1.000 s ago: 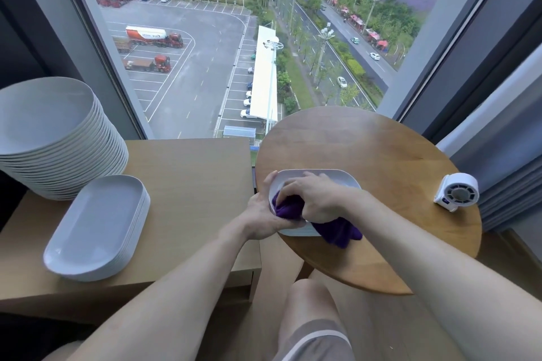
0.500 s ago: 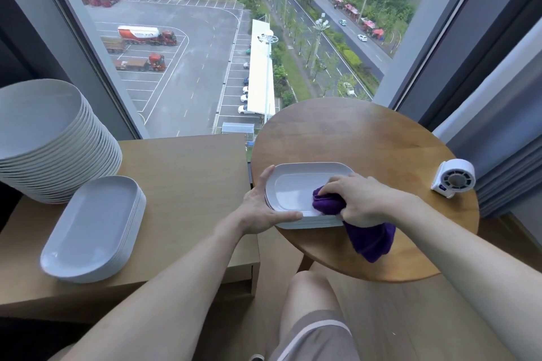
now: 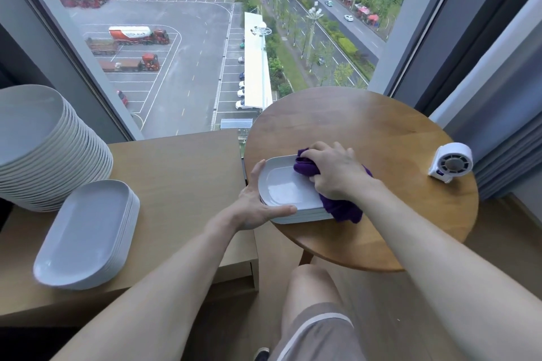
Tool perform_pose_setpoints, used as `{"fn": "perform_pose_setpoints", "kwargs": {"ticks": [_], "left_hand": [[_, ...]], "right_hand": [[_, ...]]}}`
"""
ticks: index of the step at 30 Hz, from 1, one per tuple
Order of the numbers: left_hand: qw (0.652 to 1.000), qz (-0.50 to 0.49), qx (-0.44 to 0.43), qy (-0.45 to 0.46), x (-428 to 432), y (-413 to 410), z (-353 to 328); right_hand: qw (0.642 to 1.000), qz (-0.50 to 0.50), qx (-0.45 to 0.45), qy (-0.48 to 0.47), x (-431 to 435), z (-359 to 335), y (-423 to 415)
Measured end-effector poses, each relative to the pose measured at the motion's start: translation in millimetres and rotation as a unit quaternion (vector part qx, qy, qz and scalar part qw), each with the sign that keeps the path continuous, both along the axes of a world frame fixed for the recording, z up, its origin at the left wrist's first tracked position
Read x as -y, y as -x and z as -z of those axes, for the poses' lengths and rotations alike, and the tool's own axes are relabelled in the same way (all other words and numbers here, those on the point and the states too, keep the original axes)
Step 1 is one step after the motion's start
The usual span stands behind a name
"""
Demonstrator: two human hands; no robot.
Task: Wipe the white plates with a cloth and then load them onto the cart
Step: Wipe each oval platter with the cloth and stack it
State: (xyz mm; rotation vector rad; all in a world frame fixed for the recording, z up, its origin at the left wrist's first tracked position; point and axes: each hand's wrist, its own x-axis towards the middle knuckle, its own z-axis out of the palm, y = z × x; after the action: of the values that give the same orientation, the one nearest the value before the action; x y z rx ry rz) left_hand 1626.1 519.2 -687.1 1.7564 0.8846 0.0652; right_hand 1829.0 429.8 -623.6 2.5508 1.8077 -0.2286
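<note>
On the round table (image 3: 381, 126), near its left edge, lies a small stack (image 3: 293, 215) of white oval plates, and the top plate (image 3: 281, 187) is the one under the cloth (image 3: 340, 208). The right hand (image 3: 334, 173) has its grip closed on the purple cloth, which is bunched under the palm and fingers, and it presses the cloth on the far right part of the top plate. One end of the cloth hangs over the right side of the stack and touches the table. The left hand (image 3: 258, 208) has its grip clamped on the left end of the small stack: the thumb lies along the near edge and the fingers curl around the far left corner. A white fan (image 3: 451, 163) stands on the right side of the round table, well apart from the plates. To the left is a square table (image 3: 181, 179), just beside the round one. It carries an oval stack (image 3: 85, 231) at its near left side, and behind this, touching it or almost, a tall round stack (image 3: 44, 149). Behind both tables is a window (image 3: 205, 53) over a parking lot
</note>
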Motion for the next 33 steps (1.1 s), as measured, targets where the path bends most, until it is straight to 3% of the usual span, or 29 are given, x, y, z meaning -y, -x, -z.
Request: {"fn": "perform_pose_setpoints", "kwargs": {"ticks": [7, 17, 24, 33], "left_hand": [[1.000, -0.006, 0.025, 0.008, 1, 0, 0], [1.000, -0.024, 0.007, -0.014, 4, 2, -4], [0.999, -0.035, 0.022, -0.015, 7, 2, -3], [0.998, -0.028, 0.019, -0.052, 7, 5, -3]], "right_hand": [[0.993, -0.115, -0.016, -0.001, -31, 0, 58], [0.971, -0.202, -0.092, 0.087, 1, -20, 50], [0.976, -0.133, -0.157, 0.075, 0, -17, 37], [0.998, 0.057, -0.001, 0.004, 21, 2, 7]]}}
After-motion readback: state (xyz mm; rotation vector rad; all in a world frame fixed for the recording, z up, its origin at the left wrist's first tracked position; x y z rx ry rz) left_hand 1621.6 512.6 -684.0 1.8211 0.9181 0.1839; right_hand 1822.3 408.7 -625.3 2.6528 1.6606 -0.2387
